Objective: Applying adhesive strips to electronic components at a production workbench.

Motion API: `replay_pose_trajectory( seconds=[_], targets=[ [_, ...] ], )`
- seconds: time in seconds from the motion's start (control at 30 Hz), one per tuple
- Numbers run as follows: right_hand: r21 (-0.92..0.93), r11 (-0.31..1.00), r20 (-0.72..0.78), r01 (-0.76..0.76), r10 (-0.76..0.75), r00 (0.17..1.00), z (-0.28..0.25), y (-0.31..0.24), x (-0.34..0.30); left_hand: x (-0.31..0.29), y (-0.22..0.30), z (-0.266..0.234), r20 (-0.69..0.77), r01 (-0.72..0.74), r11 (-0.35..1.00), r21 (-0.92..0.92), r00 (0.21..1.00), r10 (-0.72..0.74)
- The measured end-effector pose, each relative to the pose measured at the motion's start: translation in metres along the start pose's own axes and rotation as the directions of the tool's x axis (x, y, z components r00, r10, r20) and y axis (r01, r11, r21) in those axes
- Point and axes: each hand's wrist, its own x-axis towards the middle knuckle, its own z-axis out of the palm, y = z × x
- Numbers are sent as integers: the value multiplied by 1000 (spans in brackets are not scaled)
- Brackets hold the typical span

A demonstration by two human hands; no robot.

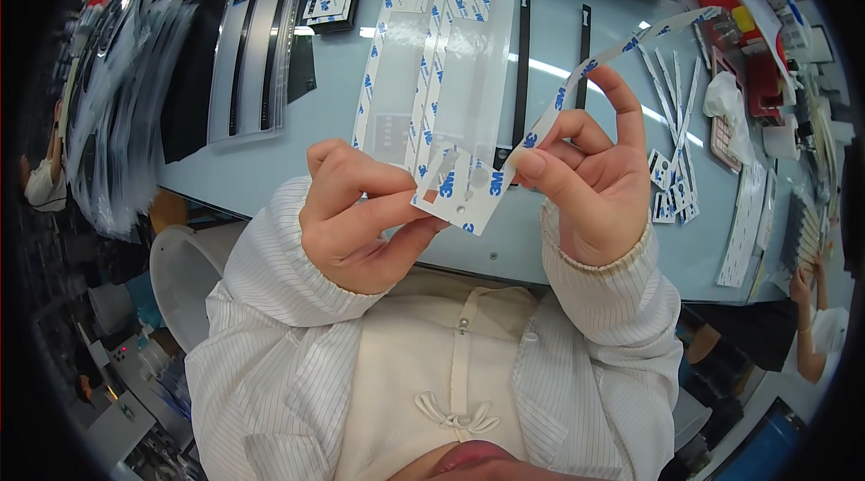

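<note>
Between my two hands is an adhesive piece (461, 199) with white backing and blue print, a broad end with small holes and a long narrow strip that curls up to the far right. My left hand (360, 220) pinches the broad end between thumb and fingers. At the strip's base, my right hand (595, 166) grips it between thumb and index finger, other fingers raised. Behind them, a translucent sheet (482, 76) carries more of these printed adhesive pieces; its lower part is partly hidden by my hands and the held piece.
Black narrow bars (523, 58) lie beyond the sheet. Loose white adhesive strips (676, 121) are piled at right, near red containers (766, 76). Clear plastic sleeves (117, 121) hang in a stack at far left. Framed dark panels (257, 49) lie at back left. A co-worker's arm (806, 319) shows at right.
</note>
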Motion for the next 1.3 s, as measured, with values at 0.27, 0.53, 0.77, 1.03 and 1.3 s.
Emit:
replay_pose_trajectory(
  seconds=[0.27,0.53,0.77,1.03,1.3],
  targets=[
    [17,1000,-60,14,-13,998,3,7,0,0,1,-1,-3,-36,996,84,999,37],
    [28,1000,-12,-9,9,1000,1,3,-1,3,3,-1,29,2,999,52,1000,-4],
    [2,991,-110,134,-133,985,1,-1,-3,6,-2,0,59,44,999,8,997,-44],
    [-268,890,-201,370,-427,882,-25,-9,0,16,-23,7,234,-329,800,502,942,240],
    [-391,842,-211,371,-475,855,-39,-4,-2,36,-26,13,661,-698,611,373,662,353]
  ],
)
